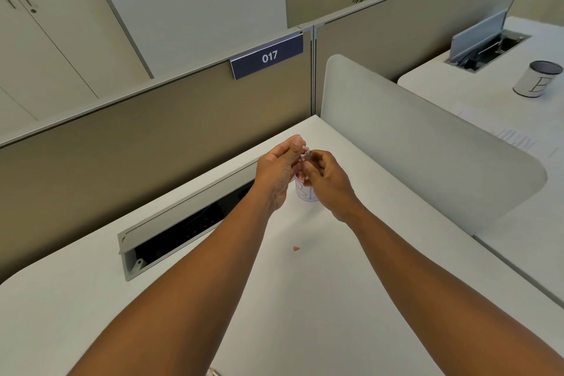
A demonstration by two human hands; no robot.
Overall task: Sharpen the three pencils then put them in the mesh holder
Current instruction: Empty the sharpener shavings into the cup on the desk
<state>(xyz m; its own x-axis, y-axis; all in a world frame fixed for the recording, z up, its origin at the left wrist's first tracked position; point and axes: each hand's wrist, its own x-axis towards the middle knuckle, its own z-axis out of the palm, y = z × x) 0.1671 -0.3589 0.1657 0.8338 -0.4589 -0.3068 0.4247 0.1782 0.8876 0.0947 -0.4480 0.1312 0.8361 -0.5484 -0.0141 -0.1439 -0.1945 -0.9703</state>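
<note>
We pinched a small clear sharpener (306,153) between left hand (276,172) and right hand (325,180) — fingers curled — above a cup (305,192).

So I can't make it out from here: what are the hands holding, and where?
Both hands pinch something small at their fingers; what it is cannot be told.

i see a white desk (320,299) running from the near edge to the far partition. an open cable tray (183,229) is set into its top at the far left. a small white cup (306,194) stands on it near the far middle, partly hidden. a tiny orange shaving (296,249) lies nearer, just right of centre. on the neighbouring desk (488,107) at far right stands a mesh holder (537,79), with some papers (515,137) nearer.
</note>
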